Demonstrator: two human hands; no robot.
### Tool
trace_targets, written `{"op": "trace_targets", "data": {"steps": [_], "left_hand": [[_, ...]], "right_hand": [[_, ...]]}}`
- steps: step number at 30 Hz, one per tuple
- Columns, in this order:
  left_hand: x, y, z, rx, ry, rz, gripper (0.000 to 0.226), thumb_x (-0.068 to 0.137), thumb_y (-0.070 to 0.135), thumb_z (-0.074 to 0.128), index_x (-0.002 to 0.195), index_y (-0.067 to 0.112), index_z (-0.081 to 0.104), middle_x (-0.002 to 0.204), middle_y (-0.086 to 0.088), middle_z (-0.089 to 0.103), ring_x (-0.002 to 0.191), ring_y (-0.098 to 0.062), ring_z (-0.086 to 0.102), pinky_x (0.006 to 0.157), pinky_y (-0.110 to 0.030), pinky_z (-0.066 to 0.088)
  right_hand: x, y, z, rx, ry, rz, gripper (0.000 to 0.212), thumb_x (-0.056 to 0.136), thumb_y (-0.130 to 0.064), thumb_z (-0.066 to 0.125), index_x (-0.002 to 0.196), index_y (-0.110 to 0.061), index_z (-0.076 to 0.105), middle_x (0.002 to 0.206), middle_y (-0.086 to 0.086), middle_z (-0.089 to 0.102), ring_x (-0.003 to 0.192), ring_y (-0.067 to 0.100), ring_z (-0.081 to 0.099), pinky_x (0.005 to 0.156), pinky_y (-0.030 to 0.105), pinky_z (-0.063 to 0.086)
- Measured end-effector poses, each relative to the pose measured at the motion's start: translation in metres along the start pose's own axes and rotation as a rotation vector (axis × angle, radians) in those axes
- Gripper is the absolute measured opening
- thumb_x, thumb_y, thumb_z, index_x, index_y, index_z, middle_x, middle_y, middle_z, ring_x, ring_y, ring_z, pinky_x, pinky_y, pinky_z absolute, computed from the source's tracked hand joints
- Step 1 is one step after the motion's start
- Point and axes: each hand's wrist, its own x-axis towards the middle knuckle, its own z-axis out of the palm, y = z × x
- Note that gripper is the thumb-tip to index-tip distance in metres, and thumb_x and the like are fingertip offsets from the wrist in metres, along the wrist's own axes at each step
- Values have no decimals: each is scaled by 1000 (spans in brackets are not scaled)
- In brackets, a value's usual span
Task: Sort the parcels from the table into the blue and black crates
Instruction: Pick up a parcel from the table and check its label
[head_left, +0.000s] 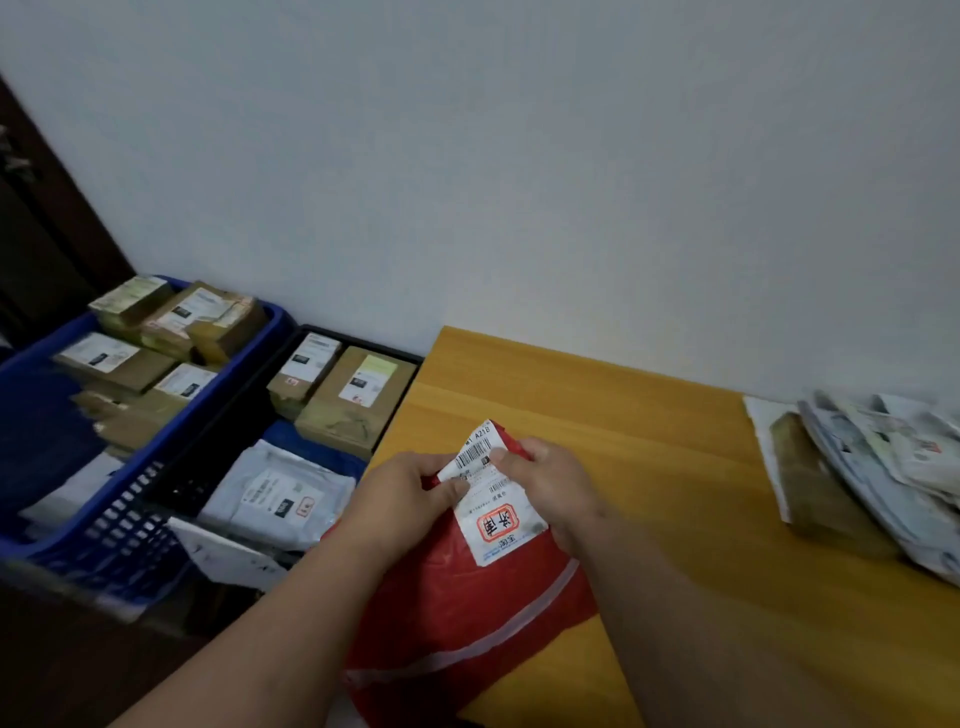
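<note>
Holding item: one red parcel (467, 613), soft plastic mailer, white shipping label (493, 499) uppermost.

Head view. Position: at the near left edge of the table (649, 415), overhanging toward the crates. Left hand (400, 493): grip closed, thumb and fingers pinching the label's upper left edge. Right hand (550, 483): grip closed on the mailer's top right, thumb on the label.

Blue crate (156, 467): far left, holds brown boxes (171, 317). Black crate (291, 353): between blue crate and table, holds two boxes and grey mailers (280, 493). Unsorted pile (883, 467): far right of the table, blurred.

Step in hand, as judged: reading the label to choose a crate. Next move calls for a decision on the destination, then a carry leftward and a release over the chosen crate; which one cannot be told.
</note>
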Motion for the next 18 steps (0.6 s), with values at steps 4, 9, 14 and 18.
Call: {"op": "trace_targets", "data": {"steps": [4,9,14,18], "left_hand": [[-3,-36,-45,-57,88,-91,14,91,36,65,82,44,72,80,18,72,82,-6,67,79,-33,54],[-5,-61,-91,-337,179,-200,13,93,27,65,88,20,76,78,1,76,80,-20,72,81,-39,58],[5,-86,-129,-715,281,-373,15,94,22,63,96,11,73,85,-11,76,84,-29,74,88,-48,57],[9,-112,-158,-923,386,-525,17,96,27,60,100,13,70,87,-11,76,86,-30,73,84,-44,57]], "right_hand": [[6,-9,55,-44,-23,-3,21,96,-33,63,95,-13,67,87,10,76,81,32,74,79,52,59],[23,-17,78,-90,-209,75,28,83,-26,78,104,-11,65,95,10,76,89,30,74,89,53,56],[66,-18,115,-140,-155,98,87,66,-47,87,138,-19,45,134,7,58,107,26,66,92,49,56],[100,-21,156,-269,68,97,103,66,-57,83,150,-32,29,157,4,28,139,31,35,107,54,40]]}}
